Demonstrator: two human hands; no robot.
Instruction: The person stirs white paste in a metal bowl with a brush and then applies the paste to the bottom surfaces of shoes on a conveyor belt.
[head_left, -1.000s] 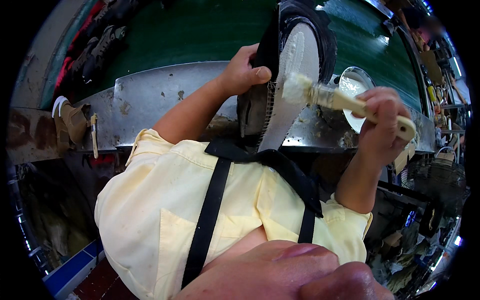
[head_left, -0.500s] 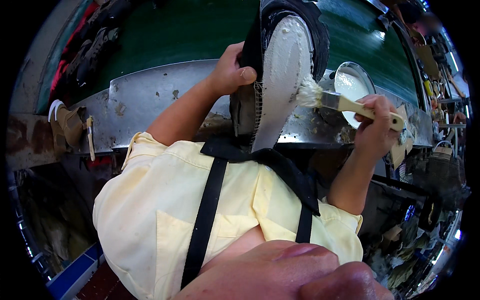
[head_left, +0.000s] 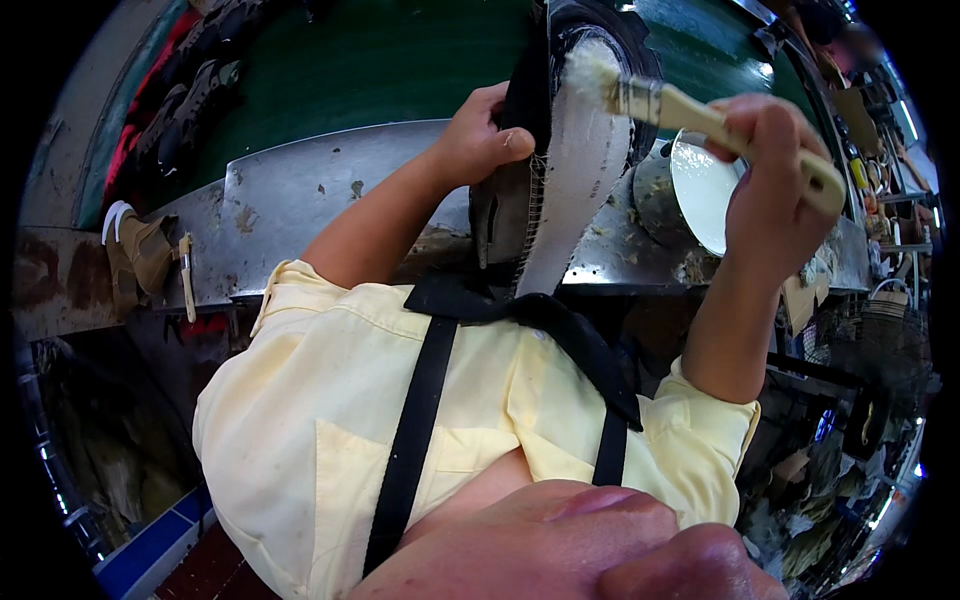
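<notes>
My left hand (head_left: 492,140) grips the side of a dark shoe upper (head_left: 510,210), thumb toward me and most fingers hidden behind it. The upper's pale, stitched sole side (head_left: 585,155) faces up and is coated with white paste over its far part. In my right hand (head_left: 770,165) is a flat paintbrush (head_left: 695,115) with a light wooden handle, fingers closed round it. White-coated bristles touch the far, rounded end of the sole. Just below the brush handle a round bowl of white glue (head_left: 700,190) stands on the metal ledge, partly covered by my right hand.
A dull metal ledge (head_left: 320,210) runs along the near side of a green belt (head_left: 370,60). Several dark shoes (head_left: 205,100) sit at the far left. On the left end of the ledge are a brown boot (head_left: 135,250) and another brush (head_left: 187,278).
The brush has moved from the sole's right edge up to its far end. My right hand has risen and shifted right; the shoe upper and left hand have shifted slightly right.
</notes>
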